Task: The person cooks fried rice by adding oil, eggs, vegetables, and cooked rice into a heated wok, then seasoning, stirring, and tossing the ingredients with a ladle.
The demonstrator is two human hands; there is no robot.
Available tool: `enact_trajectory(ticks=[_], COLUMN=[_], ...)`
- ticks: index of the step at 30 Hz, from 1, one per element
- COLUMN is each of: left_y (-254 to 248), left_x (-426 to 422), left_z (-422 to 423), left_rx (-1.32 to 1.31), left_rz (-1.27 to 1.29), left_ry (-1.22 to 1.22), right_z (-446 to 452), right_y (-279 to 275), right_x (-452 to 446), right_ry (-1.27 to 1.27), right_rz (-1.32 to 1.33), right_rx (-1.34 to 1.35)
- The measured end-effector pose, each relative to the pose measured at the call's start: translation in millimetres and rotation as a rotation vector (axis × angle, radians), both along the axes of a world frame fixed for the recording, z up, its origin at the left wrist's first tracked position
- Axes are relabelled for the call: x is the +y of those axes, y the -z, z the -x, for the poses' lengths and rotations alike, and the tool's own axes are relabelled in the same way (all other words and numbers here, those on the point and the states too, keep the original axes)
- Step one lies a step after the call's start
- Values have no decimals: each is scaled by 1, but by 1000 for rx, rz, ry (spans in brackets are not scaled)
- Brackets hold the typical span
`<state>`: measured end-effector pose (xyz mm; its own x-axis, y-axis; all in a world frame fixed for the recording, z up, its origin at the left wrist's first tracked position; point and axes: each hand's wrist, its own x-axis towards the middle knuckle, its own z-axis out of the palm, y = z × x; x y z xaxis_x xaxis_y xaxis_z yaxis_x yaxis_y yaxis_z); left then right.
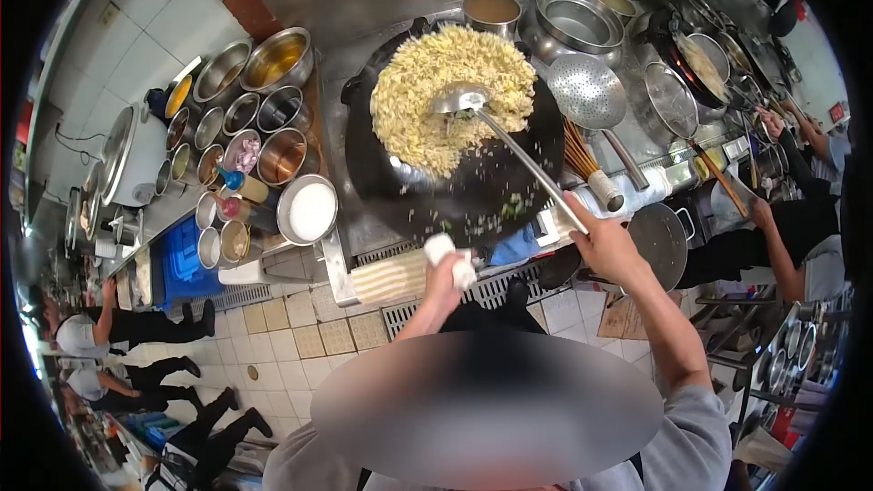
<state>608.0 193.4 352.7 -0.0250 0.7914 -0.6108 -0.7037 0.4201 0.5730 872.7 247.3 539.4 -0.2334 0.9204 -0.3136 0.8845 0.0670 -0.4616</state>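
Observation:
A large black wok (427,209) stands on the stove in front of me, tilted so its near wall shows. Fried rice (409,82) with yellow egg bits fills its far side, and some green pieces (514,207) lie near the close rim. My right hand (605,241) is closed around the long handle of a steel ladle (464,98), whose bowl rests at the rice. My left hand (442,282) grips a folded white cloth (446,253) at the wok's near edge. Whether a wok handle lies under the cloth is hidden.
Left of the wok stand several steel bowls, squeeze bottles (245,184) and a pot of white granules (312,209). To the right are a perforated skimmer (587,91), a bamboo brush (582,159) and a deep pot (659,245). Co-workers (818,255) stand at both sides.

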Motion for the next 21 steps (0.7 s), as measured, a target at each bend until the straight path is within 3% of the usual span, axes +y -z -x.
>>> enact_trajectory(ticks=[2,3,6,9,11,12,14,15,16,18,20,21], left_y=[8,-14,-47,-83,-99,-73,-15,-4,18,-13,-28,-27], left_x=[-10,-2,58,51,48,67,90,79,60,18,30,49], left_z=[4,10,27,31,31,31,31,20,13,7,14,24], left_rx=[-111,-169,-236,-323,-238,-266,-210,-97,-26,-40,-197,-113], left_rz=[-45,25,69,75,99,139,-36,-46,-68,-5,-80,105], left_ry=[-103,-46,0,-29,13,-36,19,15,28,30,-90,-46], right_z=[0,-1,-12,-22,-24,-23,-4,-16,-8,17,15,10], right_y=[-3,-6,-57,-114,-101,-87,-62,-5,-12,-31,-72,-82], right_x=[-19,-28,-53,-64,-52,-49,-23,-14,-11,-11,-17,-22], right_ry=[-42,-66,-59,146,48,4,26,-148,-106,-18,44,56], right_rz=[-60,-83,159,625,460,398,312,-115,-122,-113,-69,-81], right_rx=[79,117,310,356,312,288,93,142,89,-16,-12,20])
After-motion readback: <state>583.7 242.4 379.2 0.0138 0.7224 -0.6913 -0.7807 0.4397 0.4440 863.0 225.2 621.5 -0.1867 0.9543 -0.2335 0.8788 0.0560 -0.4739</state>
